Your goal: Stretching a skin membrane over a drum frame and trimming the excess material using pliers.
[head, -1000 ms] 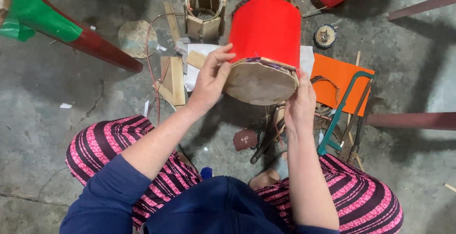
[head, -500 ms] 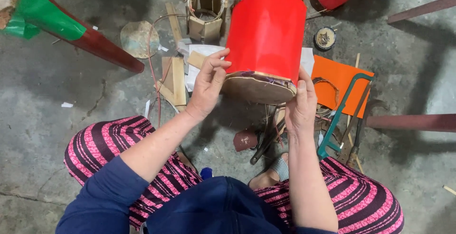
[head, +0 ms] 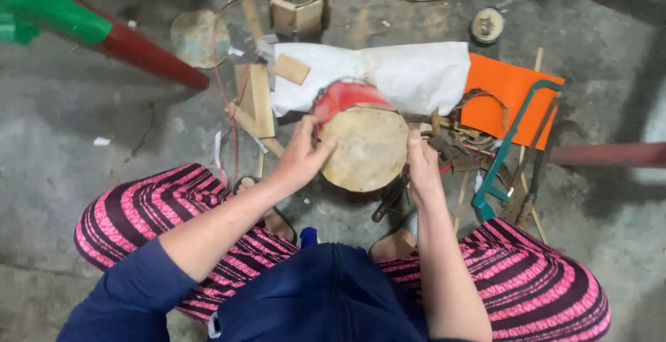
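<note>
Head view: hands point(head: 305, 156) grip red drum point(head: 362, 141), tan skin upward.

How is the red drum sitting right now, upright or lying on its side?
Upright: the red drum shows its round tan skin facing the camera, left hand and right hand at its rim.

No packages, labels, signs or screens in view.

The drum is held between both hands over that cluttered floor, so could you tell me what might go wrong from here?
1. The drum is gripped only at its rim by the left hand and right hand; it could slip.
2. A saw and wood scraps lie close by; a dropped drum or a reaching hand might hit them.
</note>
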